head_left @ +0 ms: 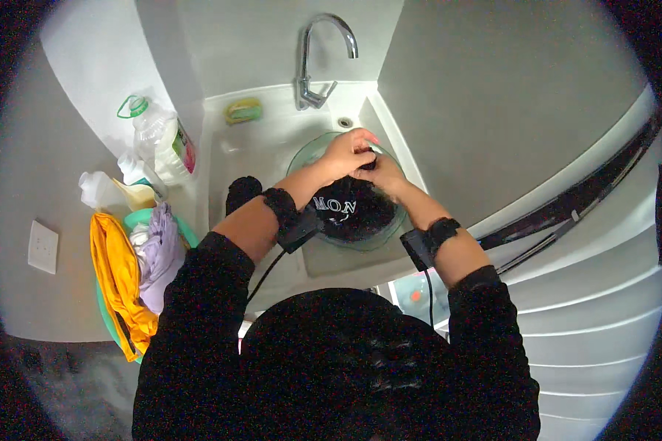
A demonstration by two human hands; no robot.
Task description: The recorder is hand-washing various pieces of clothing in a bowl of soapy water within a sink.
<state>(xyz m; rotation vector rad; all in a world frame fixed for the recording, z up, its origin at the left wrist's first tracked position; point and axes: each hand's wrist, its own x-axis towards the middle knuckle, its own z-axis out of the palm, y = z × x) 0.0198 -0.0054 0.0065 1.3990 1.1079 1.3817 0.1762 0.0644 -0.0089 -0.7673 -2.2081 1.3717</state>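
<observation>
A black garment (371, 209) with white lettering lies in a clear, greenish round basin (299, 156), set inside the white sink. My left hand (348, 156) is over the far part of the basin, its fingers closed on a bunched bit of the garment. Close against it, my right hand (384, 177) grips the same bunched cloth from the right. The fingertips of both hands partly hide each other. A dark bundle (243, 192), perhaps cloth, rests on the sink's left side, partly behind my left forearm.
A chrome faucet (306, 66) rises behind the sink (221, 151). A yellow-green sponge or brush (243, 111) sits at its back left. Plastic bottles (154, 140) stand left of it. Nearer, a green tub (104, 312) holds orange cloth (118, 264) and lilac cloth (162, 257).
</observation>
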